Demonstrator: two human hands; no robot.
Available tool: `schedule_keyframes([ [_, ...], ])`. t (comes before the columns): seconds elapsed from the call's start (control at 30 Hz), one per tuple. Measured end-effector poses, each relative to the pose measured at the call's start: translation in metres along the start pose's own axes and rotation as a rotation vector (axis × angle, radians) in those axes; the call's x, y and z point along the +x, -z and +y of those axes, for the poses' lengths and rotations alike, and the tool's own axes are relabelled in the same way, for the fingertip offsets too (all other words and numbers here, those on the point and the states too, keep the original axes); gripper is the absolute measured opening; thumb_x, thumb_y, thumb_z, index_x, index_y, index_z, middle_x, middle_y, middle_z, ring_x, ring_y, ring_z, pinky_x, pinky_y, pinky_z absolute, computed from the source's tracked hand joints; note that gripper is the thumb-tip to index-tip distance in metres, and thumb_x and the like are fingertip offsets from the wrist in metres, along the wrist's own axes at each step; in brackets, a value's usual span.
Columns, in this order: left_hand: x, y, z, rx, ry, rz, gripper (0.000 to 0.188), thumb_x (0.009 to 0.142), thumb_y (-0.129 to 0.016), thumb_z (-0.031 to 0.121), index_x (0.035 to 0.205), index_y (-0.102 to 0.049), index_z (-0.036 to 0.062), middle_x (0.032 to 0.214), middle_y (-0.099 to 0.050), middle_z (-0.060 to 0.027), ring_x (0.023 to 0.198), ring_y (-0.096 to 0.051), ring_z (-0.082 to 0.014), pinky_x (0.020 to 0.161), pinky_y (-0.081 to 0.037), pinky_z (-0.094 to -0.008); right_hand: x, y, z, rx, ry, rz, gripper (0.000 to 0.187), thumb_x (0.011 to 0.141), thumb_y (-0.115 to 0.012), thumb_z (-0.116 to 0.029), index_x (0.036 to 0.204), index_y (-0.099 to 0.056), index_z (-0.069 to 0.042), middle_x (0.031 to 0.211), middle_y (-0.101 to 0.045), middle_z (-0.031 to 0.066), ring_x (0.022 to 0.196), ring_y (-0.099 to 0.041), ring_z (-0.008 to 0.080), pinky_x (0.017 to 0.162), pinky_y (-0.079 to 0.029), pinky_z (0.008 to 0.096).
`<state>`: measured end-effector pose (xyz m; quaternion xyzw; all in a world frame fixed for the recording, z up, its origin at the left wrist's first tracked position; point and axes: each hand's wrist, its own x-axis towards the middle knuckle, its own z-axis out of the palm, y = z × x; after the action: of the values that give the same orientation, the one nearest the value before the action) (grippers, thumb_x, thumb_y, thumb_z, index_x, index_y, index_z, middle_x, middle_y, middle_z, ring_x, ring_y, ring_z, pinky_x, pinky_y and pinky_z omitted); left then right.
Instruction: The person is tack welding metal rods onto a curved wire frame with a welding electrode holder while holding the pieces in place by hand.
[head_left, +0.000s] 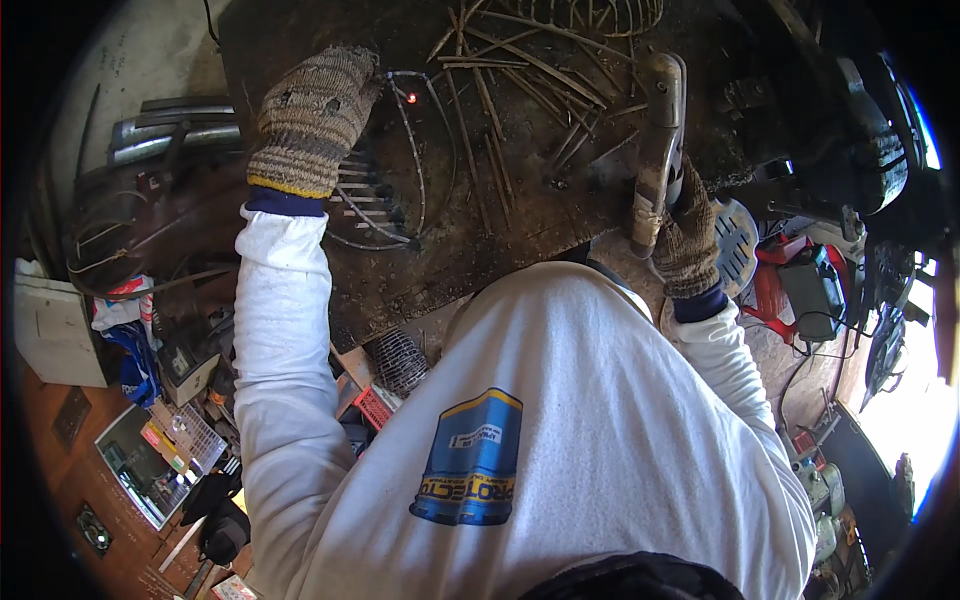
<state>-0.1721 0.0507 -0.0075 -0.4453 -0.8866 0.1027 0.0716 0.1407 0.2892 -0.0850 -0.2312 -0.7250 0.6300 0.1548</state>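
Observation:
My left hand point(318, 120), in a brown striped knit glove, is closed at the upper left of a small bent metal rod frame point(410, 150). The curled fingertips are hidden under the glove. A red-hot spot glows on the frame near its top, and several short parallel bars show at its lower left. At the right, my right hand point(690, 240), gloved alike, is wrapped round a long worn metal tool point(660, 150) with a rounded, slotted end. I cannot make out its exact kind. It stands over the right side of the dark metal table point(450, 270), apart from the frame.
Thin metal rods point(500, 130) lie scattered across the table, with a curved wire rack point(590, 14) at the far edge. A perforated round seat point(736, 245) and a red-and-grey machine point(810, 285) stand at the right. Coiled chain point(398, 362) lies below the table's near edge.

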Motion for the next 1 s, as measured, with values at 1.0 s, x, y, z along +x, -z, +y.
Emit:
schedule_keyframes([
  [1.0,-0.097,0.011,0.177,-0.181,-0.007,-0.122,0.035,0.089,-0.060,0.041,0.108,-0.066,0.0125,0.088,-0.065,-0.0075,0.080,-0.065,-0.0251,0.065,-0.053,-0.0418,0.022,0.011,0.012,0.201,-0.083,-0.005,0.062,0.084,-0.079,-0.028,0.134,-0.051,-0.005,0.119,-0.064,0.0103,0.107,-0.063,0.0188,0.091,-0.051,0.0324],
])
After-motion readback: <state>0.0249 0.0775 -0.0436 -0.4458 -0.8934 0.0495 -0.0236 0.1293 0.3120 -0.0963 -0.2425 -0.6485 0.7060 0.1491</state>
